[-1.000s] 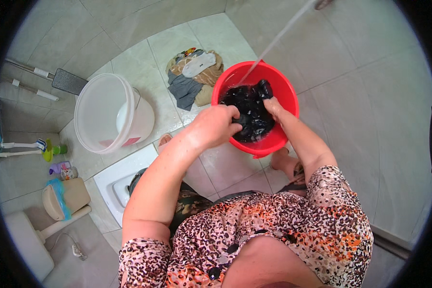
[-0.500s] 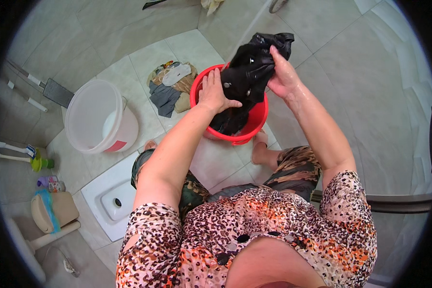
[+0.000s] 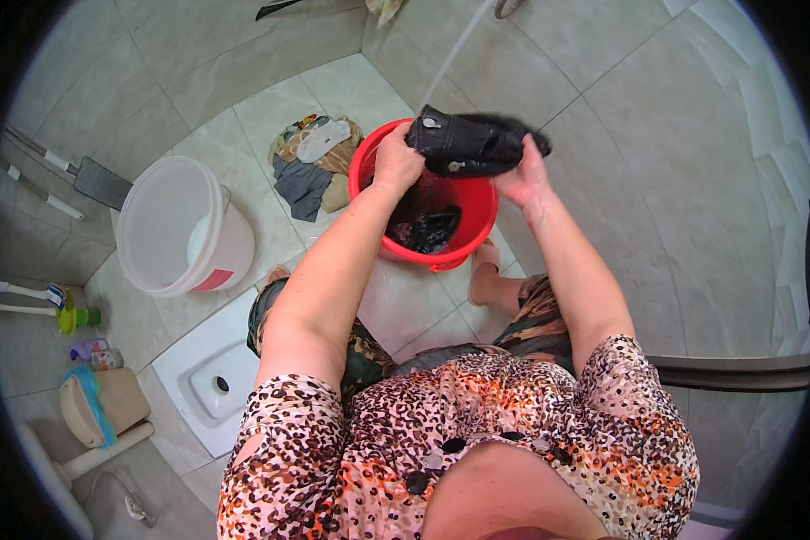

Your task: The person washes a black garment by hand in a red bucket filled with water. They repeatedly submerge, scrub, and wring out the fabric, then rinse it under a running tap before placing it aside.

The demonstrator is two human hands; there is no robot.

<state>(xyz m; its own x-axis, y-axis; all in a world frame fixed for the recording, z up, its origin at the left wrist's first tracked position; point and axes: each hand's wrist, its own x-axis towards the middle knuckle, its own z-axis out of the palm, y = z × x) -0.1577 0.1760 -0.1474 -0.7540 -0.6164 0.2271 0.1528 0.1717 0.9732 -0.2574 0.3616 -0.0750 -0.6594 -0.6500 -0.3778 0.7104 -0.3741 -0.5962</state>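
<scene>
A dark, wet black garment (image 3: 472,142) with a stitched band and metal buttons is stretched between my hands over the far rim of a red bucket (image 3: 484,229). Its exact kind I cannot make out. My left hand (image 3: 398,162) is closed round its left end, beside the bucket's left rim. At the other end, my right hand (image 3: 526,180) grips the cloth with the thumb up. Below, more black cloth (image 3: 427,229) lies wet inside the bucket. A thin stream of water (image 3: 454,58) comes down from the upper right and passes behind the garment.
A pile of clothes (image 3: 310,171) lies on the tiles left of the bucket. Farther left stands a white bucket (image 3: 234,238). Nearer me are a squat toilet (image 3: 198,396) and a beige bin (image 3: 121,405). Brushes (image 3: 27,288) hang on the left wall; a tiled wall (image 3: 657,180) rises at right.
The bunched garment has been spread sideways between both hands, its band now facing up. My left hand has gone from spread fingers to a grip; my right hand has moved lower.
</scene>
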